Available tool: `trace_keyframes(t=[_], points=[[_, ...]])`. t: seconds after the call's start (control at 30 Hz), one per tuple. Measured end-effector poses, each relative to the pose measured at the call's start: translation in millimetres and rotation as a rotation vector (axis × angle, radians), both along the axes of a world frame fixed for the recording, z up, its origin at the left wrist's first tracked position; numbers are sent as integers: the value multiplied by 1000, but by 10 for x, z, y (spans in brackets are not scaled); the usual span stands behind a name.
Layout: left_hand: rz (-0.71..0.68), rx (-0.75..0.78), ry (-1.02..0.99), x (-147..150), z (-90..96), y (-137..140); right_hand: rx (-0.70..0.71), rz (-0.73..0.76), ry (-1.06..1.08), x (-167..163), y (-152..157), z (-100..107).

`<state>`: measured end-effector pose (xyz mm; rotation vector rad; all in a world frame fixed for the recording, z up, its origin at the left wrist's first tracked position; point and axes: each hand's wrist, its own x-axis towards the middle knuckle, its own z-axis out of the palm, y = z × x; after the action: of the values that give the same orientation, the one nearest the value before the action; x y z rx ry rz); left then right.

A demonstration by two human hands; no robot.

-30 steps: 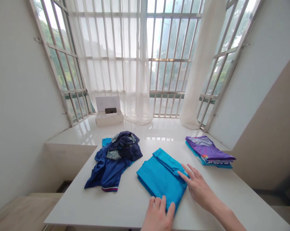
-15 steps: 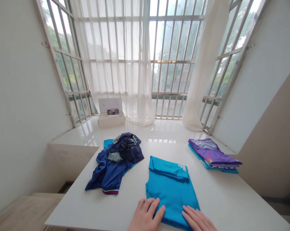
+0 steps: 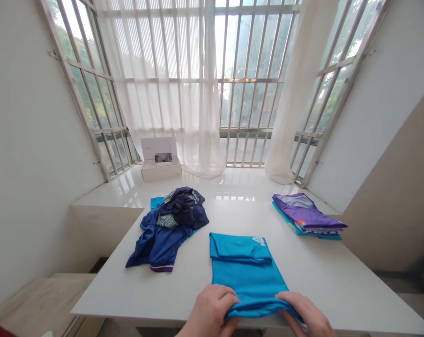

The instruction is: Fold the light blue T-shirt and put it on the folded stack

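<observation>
A bright blue shirt (image 3: pixel 247 276) lies partly folded on the white table, its far end turned over and a white logo showing at the far right corner. My left hand (image 3: pixel 215 306) grips the near left corner, thumb on one side of the cloth and fingers on the other. At the near right corner, my right hand (image 3: pixel 305 313) pinches the fabric the same way, fingers beneath it. Between both hands the near edge is lifted and curls at the table's front. Some fingertips are hidden by the cloth.
Left of the shirt lies a crumpled heap of dark and blue clothes (image 3: pixel 173 229). A folded stack with a purple garment (image 3: pixel 310 217) on top sits at the right. An open white box (image 3: pixel 160 169) stands on the window ledge, near sheer curtains (image 3: pixel 201 117).
My hands were lying flat on the shirt's near part; now they have closed around its near corners and raised that edge. The shirt has shifted slightly left in view.
</observation>
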<state>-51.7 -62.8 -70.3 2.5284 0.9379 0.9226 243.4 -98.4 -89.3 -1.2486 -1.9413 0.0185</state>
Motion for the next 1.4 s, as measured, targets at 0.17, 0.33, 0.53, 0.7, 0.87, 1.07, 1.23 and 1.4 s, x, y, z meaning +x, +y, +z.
trace_keyframes(t=[0.17, 0.33, 0.53, 0.7, 0.87, 1.07, 1.23, 1.4], points=[[140, -329, 61, -27, 428, 188, -310, -176, 192, -136, 144, 167], [298, -309, 221, 15, 420, 437, -560, -231, 227, -187, 333, 315], [347, -377, 164, 25, 279, 588, -625, -306, 167, -114, 538, 254], [341, -430, 85, 26, 267, 673, -634, -380, 84, -96, 661, 269], [369, -448, 103, -29, 260, 693, -679, -490, -11, -172, 686, 341], [497, -315, 303, 35, 410, 594, -728, -535, -58, -190, 693, 382], [370, -20, 271, 413, 442, 367, -701, -505, -50, -179, 699, 363], [105, 19, 359, 588, 147, 207, -469, -504, -60, -128, 746, 253]])
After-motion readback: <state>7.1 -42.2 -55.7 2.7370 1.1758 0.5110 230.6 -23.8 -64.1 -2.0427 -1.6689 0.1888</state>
